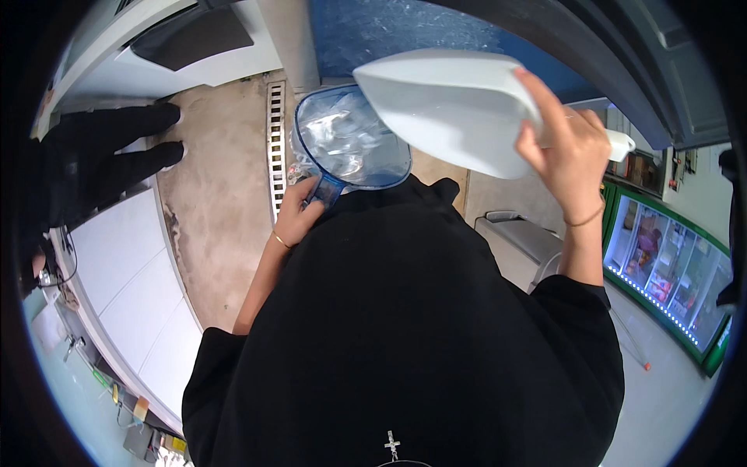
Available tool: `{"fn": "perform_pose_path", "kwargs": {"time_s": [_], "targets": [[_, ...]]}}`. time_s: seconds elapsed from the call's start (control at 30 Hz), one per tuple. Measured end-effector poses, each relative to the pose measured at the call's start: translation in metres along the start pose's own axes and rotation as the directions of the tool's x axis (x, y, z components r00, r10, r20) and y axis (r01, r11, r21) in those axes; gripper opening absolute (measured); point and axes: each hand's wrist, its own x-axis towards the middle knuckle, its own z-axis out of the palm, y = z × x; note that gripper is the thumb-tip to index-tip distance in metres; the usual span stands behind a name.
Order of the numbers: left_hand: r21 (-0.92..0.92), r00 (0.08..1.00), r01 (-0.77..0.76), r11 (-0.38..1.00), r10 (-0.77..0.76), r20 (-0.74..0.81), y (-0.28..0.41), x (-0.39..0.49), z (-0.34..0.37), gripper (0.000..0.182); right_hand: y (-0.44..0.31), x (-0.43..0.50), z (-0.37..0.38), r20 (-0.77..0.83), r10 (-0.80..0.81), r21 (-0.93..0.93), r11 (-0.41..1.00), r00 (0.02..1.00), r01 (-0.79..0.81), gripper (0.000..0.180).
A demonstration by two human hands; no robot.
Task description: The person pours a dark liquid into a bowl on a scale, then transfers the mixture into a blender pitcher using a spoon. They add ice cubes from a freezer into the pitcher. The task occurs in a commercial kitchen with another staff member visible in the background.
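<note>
My left hand [299, 210] grips the handle of a transparent blue plastic pitcher [402, 160]. Clear pieces that look like ice [344, 137] lie inside it, partly blurred. Above and to the right of the pitcher, my right hand [569, 149] is closed around the rear of a large white plastic scoop [449, 117], near its handle. The scoop is tilted, its pointed front edge by the pitcher's rim. At the top, behind both, is a blue surface [408, 26], scuffed with white marks.
A floor drain grate [275, 140] runs left of the pitcher. Another person's dark-clad legs [111, 140] are at the far left, by white cabinet panels [137, 286]. On the right stand a grey lidded bin [519, 236] and a green-framed glass-door fridge [665, 274]. A dark lid or door [636, 58] arches overhead.
</note>
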Motion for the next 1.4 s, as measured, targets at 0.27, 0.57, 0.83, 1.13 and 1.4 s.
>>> {"fn": "perform_pose_path", "kwargs": {"time_s": [0.27,0.57,0.83,1.13,1.4], "targets": [[-0.036,0.991,0.098,0.995,-0.100,-0.084,-0.003,-0.019,0.008,0.033,0.079,-0.016,0.138,0.239,0.669,0.081,0.708,0.703,-0.701,0.044],[-0.218,0.955,0.118,0.969,-0.172,-0.244,0.006,-0.038,0.034,0.033,0.035,0.027,0.347,0.183,0.552,0.140,0.804,0.814,-0.577,0.059],[-0.207,0.939,0.145,0.968,-0.200,-0.279,-0.007,-0.030,0.033,0.035,0.042,0.014,0.340,0.323,0.570,0.259,0.715,0.756,-0.650,0.058],[-0.192,0.954,0.038,0.981,-0.092,-0.285,-0.002,-0.025,0.033,0.026,0.029,0.034,0.361,0.344,0.533,0.440,0.636,0.773,-0.634,0.060],[-0.159,0.949,0.064,0.985,-0.109,-0.295,-0.008,-0.026,0.038,0.021,0.040,0.047,0.325,0.308,0.363,0.230,0.868,0.879,-0.439,0.061]]}}
